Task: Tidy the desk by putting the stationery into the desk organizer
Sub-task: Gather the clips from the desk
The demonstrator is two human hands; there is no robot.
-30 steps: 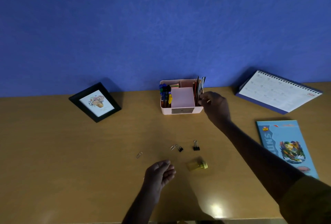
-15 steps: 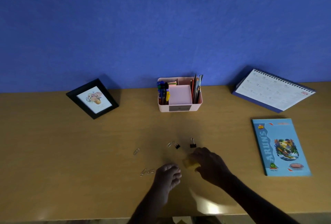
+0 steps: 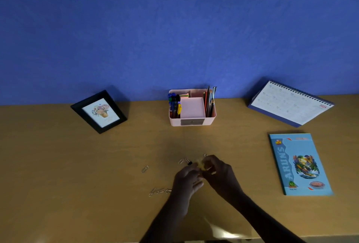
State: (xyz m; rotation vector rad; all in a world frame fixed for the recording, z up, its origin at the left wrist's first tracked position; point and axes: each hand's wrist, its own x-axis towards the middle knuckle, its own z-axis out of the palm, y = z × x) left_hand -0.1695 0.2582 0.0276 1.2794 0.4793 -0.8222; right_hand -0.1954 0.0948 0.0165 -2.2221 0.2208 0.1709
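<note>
The pink desk organizer (image 3: 192, 121) stands at the back of the desk against the blue wall, with pens on its left and pencils on its right. Near the front middle, my right hand (image 3: 220, 176) grips a small yellow object (image 3: 200, 165), and my left hand (image 3: 187, 181) meets it there, fingers curled at the same object. A black binder clip (image 3: 190, 163) lies just left of the yellow object, with a wire clip (image 3: 182, 161) beside it. One paper clip (image 3: 145, 169) lies further left. Several paper clips (image 3: 158, 191) lie beside my left wrist.
A black picture frame (image 3: 99, 111) leans at the back left. A desk calendar (image 3: 289, 103) stands at the back right. A blue notebook (image 3: 300, 164) lies flat on the right. The wooden desk (image 3: 58, 165) has its front edge just below my forearms.
My right hand came back from the organizer to the front middle and picked up the yellow object. My left hand rose to join it. The view moved slightly.
</note>
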